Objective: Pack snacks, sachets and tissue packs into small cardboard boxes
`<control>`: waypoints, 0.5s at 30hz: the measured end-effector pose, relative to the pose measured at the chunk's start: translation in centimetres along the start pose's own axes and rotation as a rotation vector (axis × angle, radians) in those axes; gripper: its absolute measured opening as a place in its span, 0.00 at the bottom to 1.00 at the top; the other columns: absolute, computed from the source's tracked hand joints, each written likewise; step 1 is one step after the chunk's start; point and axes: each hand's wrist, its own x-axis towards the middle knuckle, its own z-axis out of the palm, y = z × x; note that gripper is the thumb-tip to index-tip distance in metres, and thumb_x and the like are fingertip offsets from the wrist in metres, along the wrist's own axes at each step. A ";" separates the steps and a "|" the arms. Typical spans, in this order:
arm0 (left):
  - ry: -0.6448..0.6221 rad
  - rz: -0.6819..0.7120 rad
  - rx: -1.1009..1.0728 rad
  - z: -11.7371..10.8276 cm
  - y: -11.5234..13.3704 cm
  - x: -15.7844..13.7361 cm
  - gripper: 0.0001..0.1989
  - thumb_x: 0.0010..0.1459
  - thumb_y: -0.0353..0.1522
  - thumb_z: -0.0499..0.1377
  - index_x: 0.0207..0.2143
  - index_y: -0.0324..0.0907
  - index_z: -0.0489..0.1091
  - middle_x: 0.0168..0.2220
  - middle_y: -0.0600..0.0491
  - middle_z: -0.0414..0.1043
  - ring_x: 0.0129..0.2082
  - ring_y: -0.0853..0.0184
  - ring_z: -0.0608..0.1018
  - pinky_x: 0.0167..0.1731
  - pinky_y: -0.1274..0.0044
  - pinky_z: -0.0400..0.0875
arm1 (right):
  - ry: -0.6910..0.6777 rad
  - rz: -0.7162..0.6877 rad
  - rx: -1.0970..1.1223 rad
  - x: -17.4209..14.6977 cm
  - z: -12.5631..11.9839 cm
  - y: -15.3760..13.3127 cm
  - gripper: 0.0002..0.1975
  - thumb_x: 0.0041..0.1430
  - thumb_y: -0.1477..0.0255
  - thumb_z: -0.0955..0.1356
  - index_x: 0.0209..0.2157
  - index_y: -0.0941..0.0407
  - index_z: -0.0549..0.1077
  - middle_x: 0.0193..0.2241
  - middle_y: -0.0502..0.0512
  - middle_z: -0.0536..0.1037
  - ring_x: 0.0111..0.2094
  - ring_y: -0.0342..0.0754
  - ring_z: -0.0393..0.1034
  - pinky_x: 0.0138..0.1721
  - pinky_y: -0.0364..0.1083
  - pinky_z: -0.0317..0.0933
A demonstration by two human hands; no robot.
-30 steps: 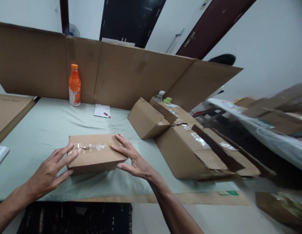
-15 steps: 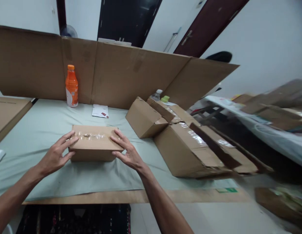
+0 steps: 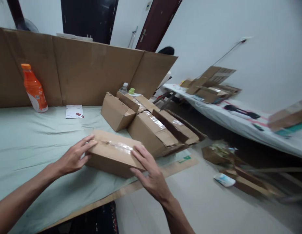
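Observation:
A closed brown cardboard box (image 3: 112,157), with clear shiny tape along its top seam, is held between my two hands above the green cloth near the table's front edge. My left hand (image 3: 74,155) grips its left end, fingers on the top and thumb against the side. At the right end, my right hand (image 3: 149,172) has its fingers over the top and its thumb lower on the front side. Whether the box's underside touches the cloth I cannot tell. Just beyond it stand several taped cardboard boxes (image 3: 151,130), some with raised flaps.
An orange bottle (image 3: 35,89) and a white packet (image 3: 74,111) are at the back of the green-clothed table (image 3: 50,130), before an upright cardboard panel (image 3: 97,71). To the right, a white-covered table (image 3: 202,109) bears more cardboard. Open boxes (image 3: 251,183) lie on the floor.
The view has swung right. Both hands have carried the box to the right, toward the other boxes, and its right end has turned nearer to me.

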 end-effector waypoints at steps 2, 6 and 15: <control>-0.041 0.025 -0.034 2.8 0.0 5.5 0.27 0.64 0.24 0.56 0.65 0.48 0.67 0.69 0.47 0.63 0.67 0.58 0.70 0.64 0.66 0.71 | 0.121 0.103 -0.128 -2.2 -1.5 0.9 0.28 0.69 0.62 0.67 0.69 0.47 0.65 0.69 0.62 0.65 0.69 0.66 0.58 0.65 0.72 0.58; 0.038 -0.101 -0.015 8.5 0.6 14.9 0.25 0.66 0.22 0.54 0.62 0.47 0.70 0.67 0.44 0.64 0.64 0.55 0.72 0.61 0.64 0.73 | 0.265 0.180 -0.354 -3.1 -1.2 1.8 0.34 0.70 0.60 0.66 0.73 0.49 0.56 0.70 0.66 0.61 0.71 0.72 0.52 0.64 0.78 0.53; 0.183 -0.330 0.061 12.3 1.2 18.8 0.21 0.69 0.37 0.62 0.61 0.43 0.67 0.60 0.44 0.69 0.54 0.56 0.77 0.51 0.60 0.78 | 0.286 0.275 -0.330 -0.3 1.5 3.5 0.33 0.71 0.63 0.63 0.73 0.50 0.53 0.73 0.65 0.55 0.73 0.73 0.41 0.65 0.80 0.50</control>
